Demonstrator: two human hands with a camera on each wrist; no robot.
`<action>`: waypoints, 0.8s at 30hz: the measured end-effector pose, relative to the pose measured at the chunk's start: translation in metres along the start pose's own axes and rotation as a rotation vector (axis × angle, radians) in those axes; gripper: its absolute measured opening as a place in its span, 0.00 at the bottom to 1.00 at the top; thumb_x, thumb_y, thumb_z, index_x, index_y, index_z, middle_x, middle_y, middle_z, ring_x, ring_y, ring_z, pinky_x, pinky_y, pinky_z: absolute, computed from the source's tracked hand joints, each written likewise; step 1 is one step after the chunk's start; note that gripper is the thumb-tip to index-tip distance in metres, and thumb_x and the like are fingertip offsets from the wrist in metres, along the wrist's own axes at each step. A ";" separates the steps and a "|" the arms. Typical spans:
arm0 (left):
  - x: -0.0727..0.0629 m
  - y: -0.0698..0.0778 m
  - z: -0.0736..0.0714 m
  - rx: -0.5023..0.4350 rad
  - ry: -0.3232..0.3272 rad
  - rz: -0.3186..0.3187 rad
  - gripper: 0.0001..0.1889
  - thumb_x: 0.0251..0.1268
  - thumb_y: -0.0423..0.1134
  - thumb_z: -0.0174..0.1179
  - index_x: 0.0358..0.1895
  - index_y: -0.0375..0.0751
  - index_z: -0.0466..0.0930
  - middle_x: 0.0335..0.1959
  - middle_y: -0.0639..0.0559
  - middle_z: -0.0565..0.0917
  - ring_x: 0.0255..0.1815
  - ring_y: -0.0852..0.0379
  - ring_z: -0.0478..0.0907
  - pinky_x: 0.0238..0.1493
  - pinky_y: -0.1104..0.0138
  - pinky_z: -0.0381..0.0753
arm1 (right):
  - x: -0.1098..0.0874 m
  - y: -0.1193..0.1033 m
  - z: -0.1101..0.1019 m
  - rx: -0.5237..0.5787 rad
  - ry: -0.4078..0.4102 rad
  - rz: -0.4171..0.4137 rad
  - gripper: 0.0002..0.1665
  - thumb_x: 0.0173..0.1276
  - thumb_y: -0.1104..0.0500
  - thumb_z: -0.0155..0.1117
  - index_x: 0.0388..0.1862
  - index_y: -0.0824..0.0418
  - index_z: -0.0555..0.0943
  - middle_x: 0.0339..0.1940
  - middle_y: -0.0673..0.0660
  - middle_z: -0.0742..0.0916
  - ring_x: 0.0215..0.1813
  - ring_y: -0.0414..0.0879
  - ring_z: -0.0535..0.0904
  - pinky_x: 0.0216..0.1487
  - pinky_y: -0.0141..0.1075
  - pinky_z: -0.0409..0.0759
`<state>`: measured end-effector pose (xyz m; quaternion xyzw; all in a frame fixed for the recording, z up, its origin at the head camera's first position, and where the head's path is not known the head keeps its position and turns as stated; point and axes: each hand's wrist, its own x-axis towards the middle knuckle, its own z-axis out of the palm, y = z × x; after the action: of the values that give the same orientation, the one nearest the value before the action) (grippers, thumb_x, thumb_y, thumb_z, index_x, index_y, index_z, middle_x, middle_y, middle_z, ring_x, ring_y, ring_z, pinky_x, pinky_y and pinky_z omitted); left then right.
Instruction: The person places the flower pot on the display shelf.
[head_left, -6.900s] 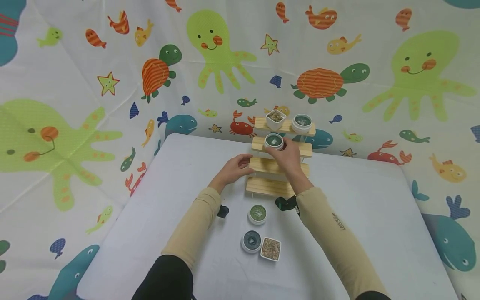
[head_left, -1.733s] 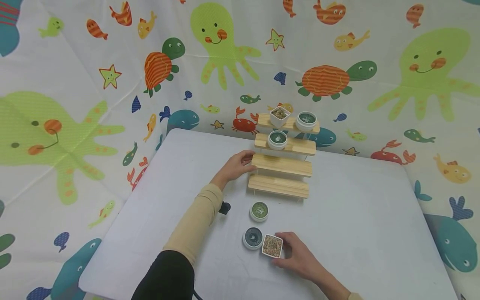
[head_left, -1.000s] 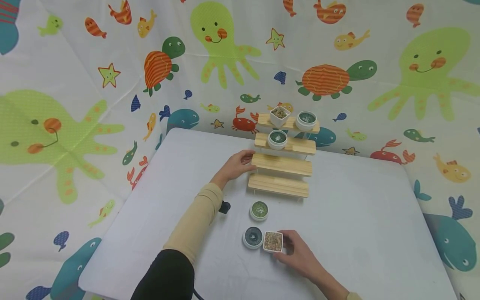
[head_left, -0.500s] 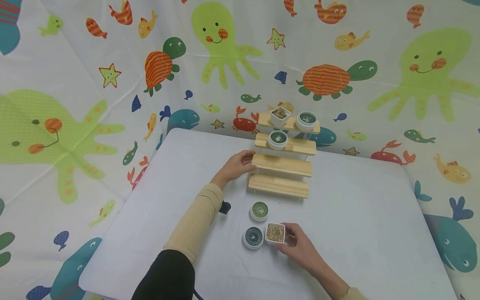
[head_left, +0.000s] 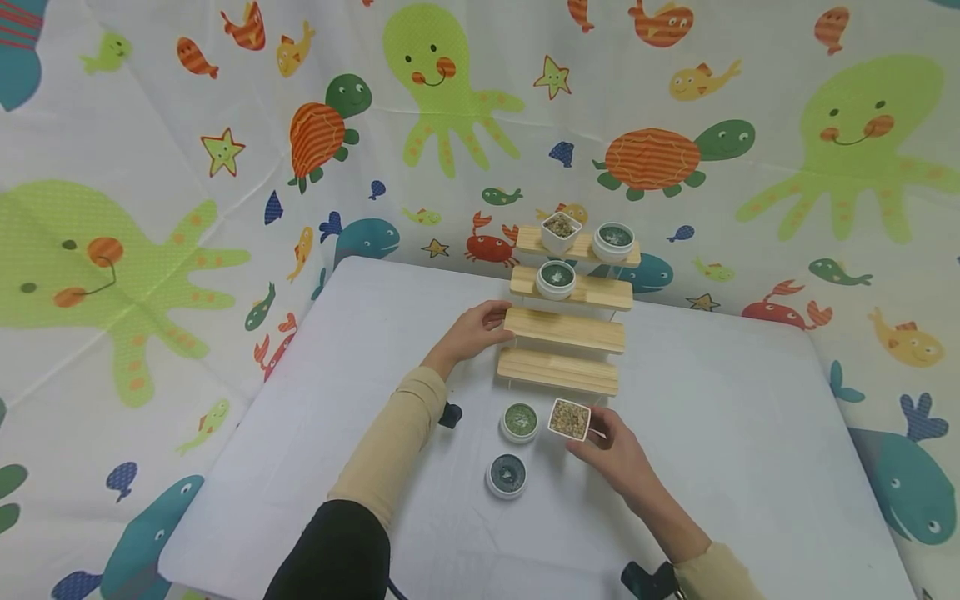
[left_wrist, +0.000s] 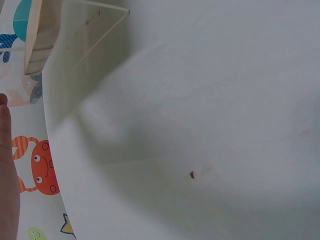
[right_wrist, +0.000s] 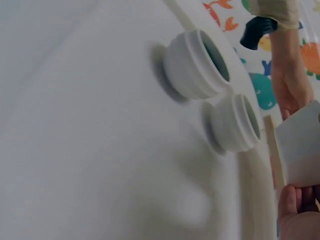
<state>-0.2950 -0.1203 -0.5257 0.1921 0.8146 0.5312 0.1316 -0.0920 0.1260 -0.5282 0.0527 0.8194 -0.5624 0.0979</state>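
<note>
My right hand (head_left: 617, 450) grips a small square white pot (head_left: 570, 419) filled with tan gravel-like grains, thumb and fingers at its right side. The pot is raised in front of the tiered wooden stand (head_left: 558, 372); its white side wall (right_wrist: 302, 147) shows in the right wrist view. My left hand (head_left: 470, 332) holds the left end of the stand's second plank from the bottom; its fingertips are partly hidden. Beside the raised pot stands a round white pot with a green top (head_left: 518, 422). Nearer me is a round pot with a dark top (head_left: 507, 476).
On the stand's top plank sit a square pot (head_left: 559, 233) and a round pot (head_left: 613, 242). Another round pot (head_left: 556, 280) is on the plank below, toward the left. A white cloth (head_left: 712, 417) covers the table; a printed sea-animal curtain (head_left: 465, 92) hangs behind.
The right hand let go of a round pot on the stand's third plank, then took the square gravel pot from beside the dark-topped pot and carried it forward. The left hand stays at the stand.
</note>
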 end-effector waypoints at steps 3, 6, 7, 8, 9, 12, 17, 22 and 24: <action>0.000 0.000 0.000 -0.002 0.005 -0.007 0.35 0.62 0.42 0.68 0.70 0.38 0.65 0.68 0.45 0.71 0.68 0.53 0.70 0.67 0.72 0.71 | 0.004 -0.005 -0.003 0.009 -0.002 0.003 0.41 0.63 0.58 0.70 0.70 0.66 0.62 0.66 0.65 0.73 0.68 0.60 0.69 0.68 0.45 0.75; 0.000 0.001 0.000 -0.009 0.003 -0.004 0.35 0.62 0.42 0.68 0.70 0.38 0.65 0.68 0.45 0.71 0.68 0.53 0.70 0.67 0.72 0.70 | 0.006 -0.010 -0.006 0.026 -0.001 -0.001 0.41 0.64 0.58 0.70 0.71 0.67 0.62 0.67 0.66 0.72 0.68 0.61 0.70 0.66 0.46 0.76; 0.000 0.001 0.000 -0.008 0.003 -0.004 0.35 0.62 0.42 0.68 0.70 0.38 0.65 0.68 0.45 0.71 0.68 0.53 0.70 0.67 0.72 0.71 | 0.008 -0.011 -0.007 0.031 -0.001 0.000 0.41 0.64 0.58 0.70 0.71 0.67 0.62 0.67 0.66 0.72 0.68 0.61 0.70 0.66 0.46 0.76; 0.000 0.002 0.000 -0.007 0.003 -0.004 0.35 0.62 0.42 0.68 0.70 0.38 0.65 0.68 0.45 0.71 0.68 0.53 0.70 0.67 0.72 0.71 | 0.009 -0.013 -0.008 0.040 -0.002 0.000 0.41 0.64 0.59 0.69 0.71 0.67 0.62 0.67 0.66 0.72 0.68 0.61 0.70 0.66 0.46 0.76; -0.001 0.002 0.000 -0.008 0.002 -0.002 0.35 0.62 0.42 0.68 0.70 0.38 0.65 0.68 0.45 0.71 0.68 0.53 0.70 0.67 0.72 0.70 | 0.010 -0.015 -0.009 0.047 0.002 0.003 0.41 0.64 0.59 0.70 0.71 0.67 0.62 0.67 0.66 0.72 0.68 0.61 0.70 0.66 0.46 0.76; -0.001 0.003 -0.001 -0.007 0.001 -0.004 0.35 0.62 0.43 0.68 0.70 0.38 0.65 0.68 0.45 0.71 0.68 0.53 0.70 0.68 0.71 0.71 | 0.014 -0.019 -0.012 0.061 0.007 0.010 0.42 0.64 0.59 0.69 0.72 0.67 0.61 0.68 0.65 0.72 0.68 0.60 0.70 0.65 0.44 0.77; -0.001 0.004 -0.001 -0.009 0.000 -0.006 0.35 0.62 0.43 0.68 0.71 0.38 0.65 0.68 0.45 0.71 0.68 0.53 0.69 0.68 0.71 0.70 | 0.020 -0.025 -0.018 0.090 0.014 0.021 0.42 0.65 0.58 0.69 0.73 0.65 0.60 0.67 0.63 0.71 0.68 0.57 0.70 0.65 0.42 0.77; 0.000 0.002 0.000 -0.010 -0.002 -0.007 0.35 0.62 0.42 0.68 0.71 0.38 0.65 0.69 0.45 0.71 0.68 0.53 0.69 0.68 0.71 0.70 | 0.027 -0.032 -0.026 0.118 0.027 0.014 0.45 0.66 0.54 0.69 0.74 0.66 0.57 0.68 0.62 0.69 0.70 0.56 0.67 0.69 0.44 0.73; 0.000 0.001 0.000 -0.011 -0.004 -0.006 0.35 0.62 0.42 0.68 0.71 0.38 0.64 0.69 0.45 0.70 0.68 0.53 0.69 0.68 0.71 0.70 | 0.030 -0.034 -0.029 0.128 0.031 0.010 0.46 0.66 0.53 0.69 0.75 0.66 0.56 0.69 0.62 0.69 0.70 0.55 0.65 0.71 0.45 0.70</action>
<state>-0.2954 -0.1201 -0.5251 0.1897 0.8119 0.5351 0.1359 -0.1305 0.1400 -0.4931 0.0715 0.7831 -0.6121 0.0843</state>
